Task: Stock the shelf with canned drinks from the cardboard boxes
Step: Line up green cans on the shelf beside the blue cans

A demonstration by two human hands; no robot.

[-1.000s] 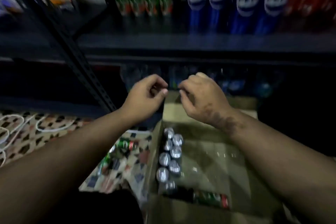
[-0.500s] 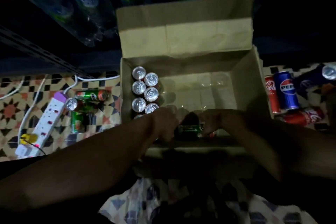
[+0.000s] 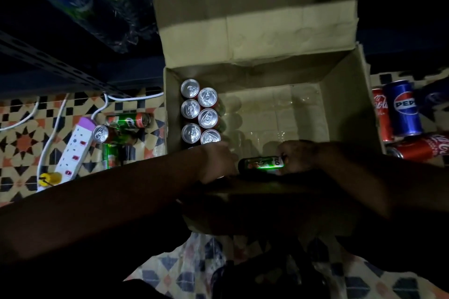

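Head view: I look down into an open cardboard box (image 3: 340, 104) in the middle of the frame, its far flap standing up. Two rows of upright cans (image 3: 200, 114) fill its left side, silver tops showing. At the near wall my right hand (image 3: 297, 156) curls round a green can (image 3: 263, 162) lying on its side. My left hand (image 3: 216, 161) sits just left of that can, next to the upright rows; it is too dark for me to tell whether its fingers hold anything. On the tiled floor (image 3: 21, 143) at left lie three loose green cans (image 3: 121, 132) beside a white power strip (image 3: 73, 153). At right a blue Pepsi can (image 3: 403, 108) and red cola cans (image 3: 381, 114) lie beside the box.
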